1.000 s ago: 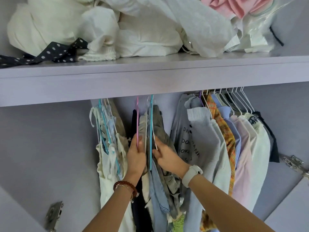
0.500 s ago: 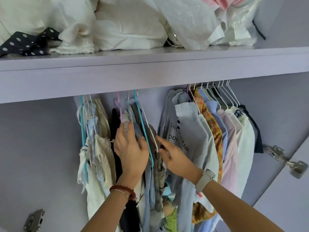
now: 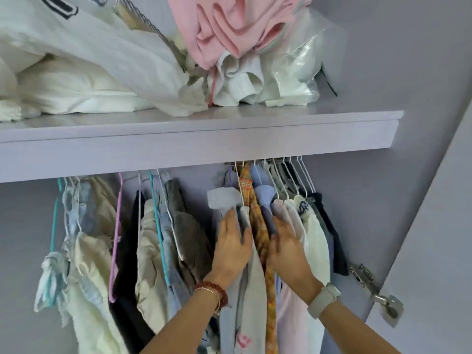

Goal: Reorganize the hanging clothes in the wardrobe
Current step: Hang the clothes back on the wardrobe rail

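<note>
Two hands have left the middle trouser hangers (image 3: 158, 226) for the right-hand shirts. Left hand (image 3: 233, 245) lies flat, grip spread, on the grey sweater (image 3: 245, 290); right hand (image 3: 286, 244) parts the plaid shirt (image 3: 258, 226) from a pale pink one (image 3: 293, 315). Sorting now seems to reach this cluster.

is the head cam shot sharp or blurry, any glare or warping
Head view: soft overall, with motion blur on both hands, left hand and right hand; bright glare on the plastic bag; wide-angle bending tilts the shelf edge and door.
</note>
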The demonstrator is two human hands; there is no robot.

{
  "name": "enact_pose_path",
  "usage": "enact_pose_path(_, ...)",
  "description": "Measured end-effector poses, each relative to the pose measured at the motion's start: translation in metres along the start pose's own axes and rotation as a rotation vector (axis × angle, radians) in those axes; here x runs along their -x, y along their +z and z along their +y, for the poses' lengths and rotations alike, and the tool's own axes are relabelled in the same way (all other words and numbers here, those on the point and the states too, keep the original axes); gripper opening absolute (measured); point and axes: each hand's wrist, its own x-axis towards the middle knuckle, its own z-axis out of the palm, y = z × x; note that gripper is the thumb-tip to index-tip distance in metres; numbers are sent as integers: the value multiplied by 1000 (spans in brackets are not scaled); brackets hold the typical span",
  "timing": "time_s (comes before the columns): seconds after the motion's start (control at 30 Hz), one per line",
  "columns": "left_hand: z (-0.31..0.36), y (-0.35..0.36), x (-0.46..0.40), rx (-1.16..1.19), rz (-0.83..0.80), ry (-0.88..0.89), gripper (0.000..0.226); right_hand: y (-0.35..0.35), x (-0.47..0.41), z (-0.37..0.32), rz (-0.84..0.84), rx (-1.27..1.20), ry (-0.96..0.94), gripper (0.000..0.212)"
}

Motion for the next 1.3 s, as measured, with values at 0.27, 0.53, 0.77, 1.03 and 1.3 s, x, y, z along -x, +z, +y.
enact_pose_path(0.27,-13,3,-1,43,-30,-135,55,5,-4,12,-94,83,113,46)
enact_pose_path(0.53,-17,3,-12,183,-40,-198,52,-5,1,-6,165,406,-29,44)
enact_pose_path(0.77,-16,11,-11,204,-27,-174,50,-14,6,14,58,254,252,48)
enact_pose_path(1.03,-13,9,-10,221,-30,-143,45,0,-5,11,-31,120,156,38)
enact_pose_path(1.3,-11,4,-8,354,-49,-253,48,11,-9,7,-133,-4,201,51)
